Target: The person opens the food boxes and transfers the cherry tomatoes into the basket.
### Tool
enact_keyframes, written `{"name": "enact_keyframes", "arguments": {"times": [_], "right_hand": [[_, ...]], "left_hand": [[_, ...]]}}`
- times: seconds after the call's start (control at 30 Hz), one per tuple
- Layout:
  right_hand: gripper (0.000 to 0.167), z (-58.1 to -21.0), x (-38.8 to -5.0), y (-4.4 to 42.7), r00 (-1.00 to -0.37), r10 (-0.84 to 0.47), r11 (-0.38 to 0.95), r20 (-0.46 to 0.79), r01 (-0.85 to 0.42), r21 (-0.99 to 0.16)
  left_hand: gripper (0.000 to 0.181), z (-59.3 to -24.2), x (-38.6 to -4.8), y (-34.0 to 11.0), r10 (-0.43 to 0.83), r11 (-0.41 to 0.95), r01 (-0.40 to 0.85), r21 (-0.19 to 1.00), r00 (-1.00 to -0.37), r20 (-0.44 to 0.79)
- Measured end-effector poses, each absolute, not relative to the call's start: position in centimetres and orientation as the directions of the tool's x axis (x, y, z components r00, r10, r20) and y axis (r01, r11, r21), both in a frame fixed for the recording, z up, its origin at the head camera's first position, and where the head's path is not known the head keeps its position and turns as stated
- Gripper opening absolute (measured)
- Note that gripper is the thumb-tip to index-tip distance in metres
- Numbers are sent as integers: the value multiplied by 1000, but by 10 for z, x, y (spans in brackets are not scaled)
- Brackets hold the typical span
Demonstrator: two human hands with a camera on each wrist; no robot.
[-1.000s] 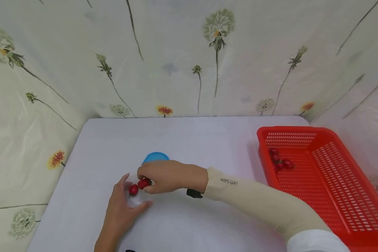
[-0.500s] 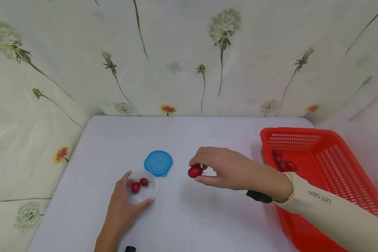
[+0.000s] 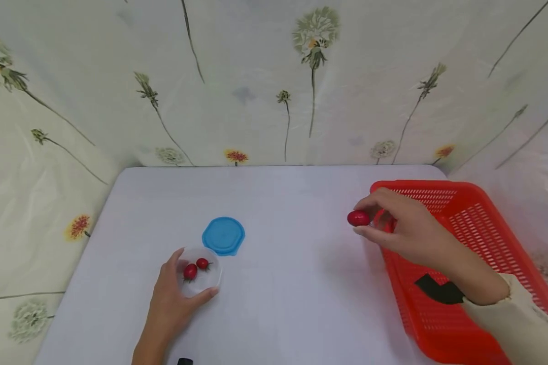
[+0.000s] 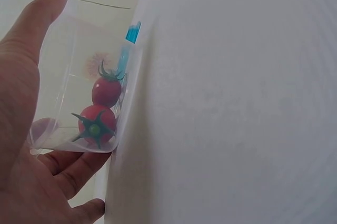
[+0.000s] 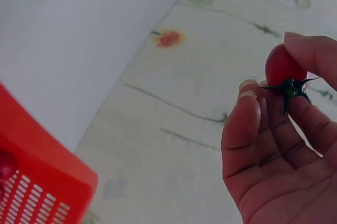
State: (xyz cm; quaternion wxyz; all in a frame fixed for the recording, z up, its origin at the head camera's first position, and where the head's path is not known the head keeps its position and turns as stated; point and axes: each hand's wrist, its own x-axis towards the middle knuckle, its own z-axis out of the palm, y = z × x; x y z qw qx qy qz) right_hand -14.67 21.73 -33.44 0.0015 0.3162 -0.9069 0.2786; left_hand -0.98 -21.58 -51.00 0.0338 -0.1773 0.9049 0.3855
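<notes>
My left hand (image 3: 171,299) curls its thumb and fingers round a small clear plastic container (image 3: 208,281) standing on the white table. Two cherry tomatoes with green calyxes lie inside it; the left wrist view shows the front tomato (image 4: 96,124) and another tomato (image 4: 107,91) through the wall. My right hand (image 3: 413,233) is over the left rim of a red basket (image 3: 404,299). Between thumb and fingertips it pinches a cherry tomato (image 3: 358,218), whose green calyx faces the palm in the right wrist view. Behind the container lies a blue lid (image 3: 224,236).
The perforated red basket stands at the table's right side. Some tomatoes (image 5: 6,165) in it show at the edge of the right wrist view; my right hand mostly hides them from the head view. A floral sheet (image 3: 255,86) hangs behind the table.
My right hand has moved right from above the container to the basket's left rim, carrying the tomato. The blue lid and container are now uncovered. My left hand has stayed on the container.
</notes>
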Motion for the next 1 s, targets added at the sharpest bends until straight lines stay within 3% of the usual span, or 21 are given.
{"name": "enact_keyframes", "arguments": {"times": [0.2, 0.37, 0.73, 1.0], "right_hand": [[48, -345, -144, 256, -905, -411, 763, 113, -409, -500], [55, -365, -150, 294, -949, -310, 818, 48, -292, -495], [48, -403, -163, 326, -950, -312, 843, 9, -281, -458], [37, -435, -173, 336, -932, -343, 853, -119, -256, -454]], "left_hand": [[126, -509, -8, -218, -297, 635, -344, 691, -935, -193], [127, -509, -9, -217, -294, 633, -347, 692, -935, -200], [124, -510, -10, -215, -287, 641, -332, 692, -940, -185], [124, -512, -10, -215, -292, 639, -332, 694, -939, -181]]}}
